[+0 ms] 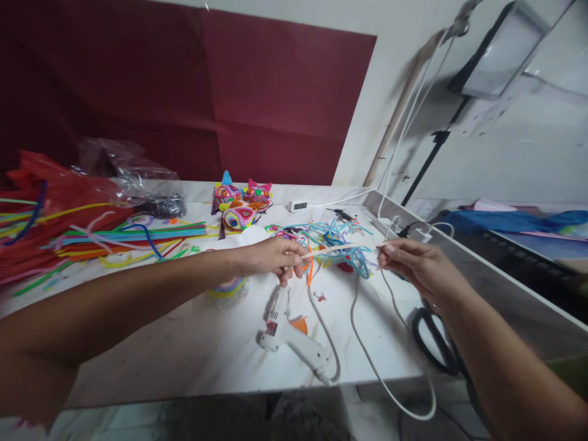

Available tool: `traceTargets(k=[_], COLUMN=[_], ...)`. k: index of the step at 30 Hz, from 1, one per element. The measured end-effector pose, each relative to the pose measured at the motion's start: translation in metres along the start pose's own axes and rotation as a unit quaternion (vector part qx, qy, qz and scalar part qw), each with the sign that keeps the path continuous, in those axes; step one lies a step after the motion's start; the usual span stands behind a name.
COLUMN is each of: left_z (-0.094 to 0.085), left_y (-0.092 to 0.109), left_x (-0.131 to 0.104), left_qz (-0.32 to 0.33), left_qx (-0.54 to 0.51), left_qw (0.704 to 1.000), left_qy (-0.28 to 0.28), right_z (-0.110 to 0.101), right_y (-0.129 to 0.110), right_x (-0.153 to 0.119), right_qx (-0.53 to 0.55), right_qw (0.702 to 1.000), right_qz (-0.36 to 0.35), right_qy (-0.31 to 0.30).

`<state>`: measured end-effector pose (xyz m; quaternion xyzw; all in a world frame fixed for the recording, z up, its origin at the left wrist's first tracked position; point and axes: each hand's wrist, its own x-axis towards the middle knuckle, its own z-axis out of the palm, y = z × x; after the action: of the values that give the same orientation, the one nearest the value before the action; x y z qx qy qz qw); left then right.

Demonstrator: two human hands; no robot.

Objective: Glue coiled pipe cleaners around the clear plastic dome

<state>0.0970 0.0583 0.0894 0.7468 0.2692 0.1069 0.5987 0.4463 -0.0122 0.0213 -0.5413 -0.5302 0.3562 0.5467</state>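
Head view — your left hand (272, 257) and right hand (420, 266) pinch the pale strip (342, 247) — probably keeping it straight between them.

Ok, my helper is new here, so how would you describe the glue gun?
On the white table, look toward the front edge, below the left hand. The glue gun lies there, white and pistol-shaped, with a small red patch. An orange piece beside it and its pale body set it apart from the black loop handles farther right.

Maroon sheet (289, 92) on wall (399, 37), blue cloth (500, 222) right.
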Motion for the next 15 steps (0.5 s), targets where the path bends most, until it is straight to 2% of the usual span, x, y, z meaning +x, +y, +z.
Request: traceTargets(k=[5, 9, 12, 15], left_z=[-0.002, -0.003, -0.004, -0.006], left_y=[-0.009, -0.012, -0.010, -0.008], left_x=[-0.015, -0.029, -0.041, -0.051], left_qz=[-0.054, -0.067, -0.042, -0.021], left_qx=[0.016, 0.156, 0.279, 0.321], left_qw=[0.998, 0.985, 0.957, 0.936], left_qy=[0.011, 0.025, 0.071, 0.140], right_z=[0.007, 0.014, 0.019, 0.024], right_y=[-0.005, -0.011, -0.015, -0.017], right_x=[-0.012, -0.018, -0.020, -0.022], right_qx=[-0.024, -0.051, -0.075, -0.076], right_qw=[1.000, 0.999, 0.997, 0.997], right_qz=[-0.004, -0.013, -0.016, -0.007], right_qy=[0.001, -0.004, -0.007, -0.016])
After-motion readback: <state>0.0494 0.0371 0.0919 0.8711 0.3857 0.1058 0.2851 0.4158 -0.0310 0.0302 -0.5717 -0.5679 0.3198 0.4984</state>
